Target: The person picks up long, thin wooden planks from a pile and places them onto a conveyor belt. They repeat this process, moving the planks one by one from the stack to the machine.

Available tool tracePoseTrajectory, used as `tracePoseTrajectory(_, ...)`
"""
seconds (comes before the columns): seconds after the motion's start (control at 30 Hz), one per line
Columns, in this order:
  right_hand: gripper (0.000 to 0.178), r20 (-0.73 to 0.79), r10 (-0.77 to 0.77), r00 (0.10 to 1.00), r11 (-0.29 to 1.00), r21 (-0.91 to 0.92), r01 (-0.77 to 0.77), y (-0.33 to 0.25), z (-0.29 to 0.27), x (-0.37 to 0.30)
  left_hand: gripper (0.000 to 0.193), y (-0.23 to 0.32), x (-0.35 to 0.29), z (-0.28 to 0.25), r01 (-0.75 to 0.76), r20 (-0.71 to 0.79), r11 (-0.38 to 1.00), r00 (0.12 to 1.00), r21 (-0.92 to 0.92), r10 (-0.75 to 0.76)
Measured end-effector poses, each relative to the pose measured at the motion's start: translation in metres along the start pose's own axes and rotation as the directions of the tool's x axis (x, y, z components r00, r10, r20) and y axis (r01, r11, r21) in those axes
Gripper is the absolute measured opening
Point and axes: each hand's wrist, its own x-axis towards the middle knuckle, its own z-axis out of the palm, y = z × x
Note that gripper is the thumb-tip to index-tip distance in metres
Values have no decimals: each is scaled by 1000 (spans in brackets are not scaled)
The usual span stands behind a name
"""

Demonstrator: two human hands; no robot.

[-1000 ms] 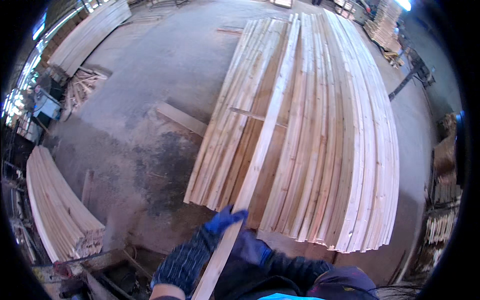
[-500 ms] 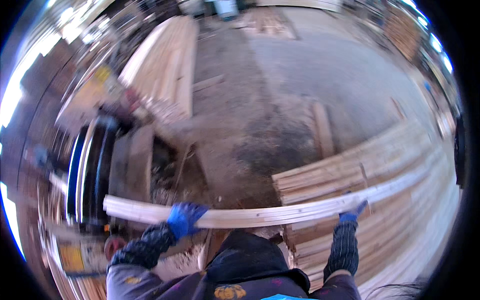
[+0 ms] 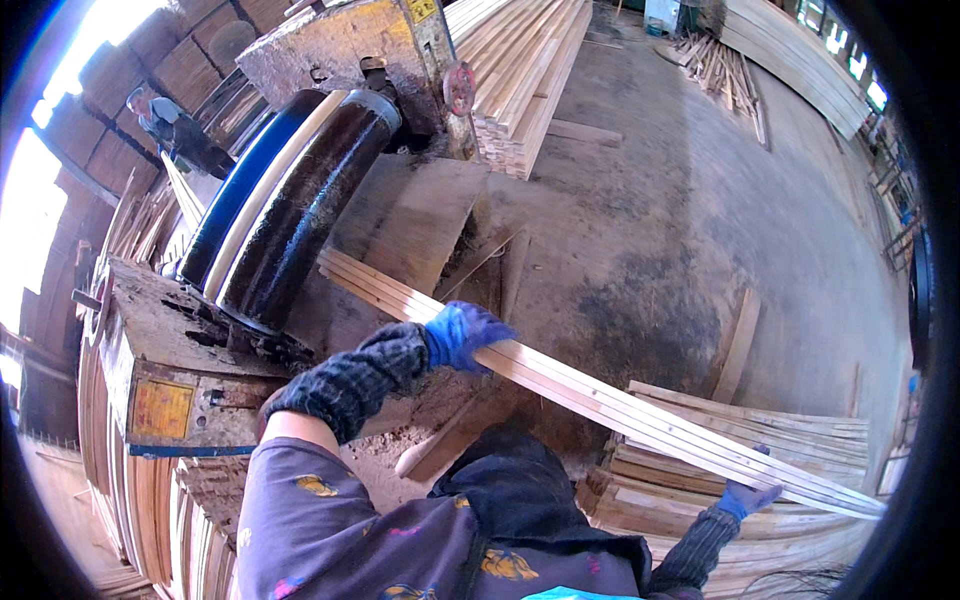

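Several long pale wooden strips (image 3: 620, 408), stacked together, lie slantwise in front of me in both hands. My left hand (image 3: 465, 335), in a blue glove, is closed around them toward their left end. Under their right part, my right hand (image 3: 750, 497), also blue-gloved, grips them with its fingers partly hidden. The left end of the strips is beside a machine's dark roller (image 3: 310, 215), apart from it. A pale band (image 3: 275, 190) runs lengthwise between this roller and a blue-black one. Beneath the right end is a stack of boards (image 3: 640, 500).
The machine has worn housings, one (image 3: 200, 370) near left and one (image 3: 340, 50) beyond the rollers. A lumber pile (image 3: 530, 70) stands behind. A loose board (image 3: 738, 345) lies on the concrete floor (image 3: 650, 190). Another person (image 3: 175, 130) stands at far left.
The view has swung left toward the rollers. The strips, nearly level before, now slant with the left end farther away and the right end nearer. Both hands still hold them.
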Motion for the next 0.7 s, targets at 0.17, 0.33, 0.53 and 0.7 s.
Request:
tracePoseTrajectory(0.17, 75, 103, -247, 964, 958, -122, 258, -4, 64, -18, 65, -107, -32, -15, 21, -86, 988, 996, 152, -7)
tracePoseTrajectory(0.33, 81, -132, 30, 991, 999, 29, -26, 45, 141, -29, 62, -182, -63, -45, 276, 36, 752, 929, 598, -369)
tracePoseTrajectory(0.53, 89, -3, 187, 982, 982, 28, -186, 164, 69, -15, 66, -118, 22, -31, 74, 186, 941, 972, 330, -142)
tracePoseTrajectory(0.7, 83, 64, 318, 946, 918, 228, -324, 243, 109, -69, 85, 32, 126, 37, 66, 269, 998, 961, 18, -68)
